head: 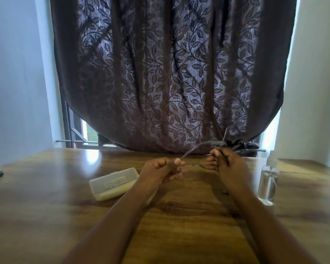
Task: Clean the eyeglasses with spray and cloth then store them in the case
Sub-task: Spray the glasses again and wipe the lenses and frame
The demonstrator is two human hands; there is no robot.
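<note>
Both hands are pinching the eyeglasses above the middle of the table. The left hand is closing thumb and fingers on the left end of the frame, and the right hand is gripping the right end near the hinge, where one temple arm is sticking up and another is arcing away toward the curtain. The frame looks thin and clear, blurred in places, so exactly where each finger is touching cannot be told.

Judging by their look, the glasses are going to feel very light, a little springy at the arms, and easy to bend or smear. Holding them by the rim edges and hinges, as both hands seem to be doing, is keeping fingertips off the lenses.

The closed, translucent case is lying just left of the left wrist; dark print is showing on its lid, too small to read. The clear spray bottle is standing upright near the right forearm, bearing no visible label. No cloth is showing.
</note>
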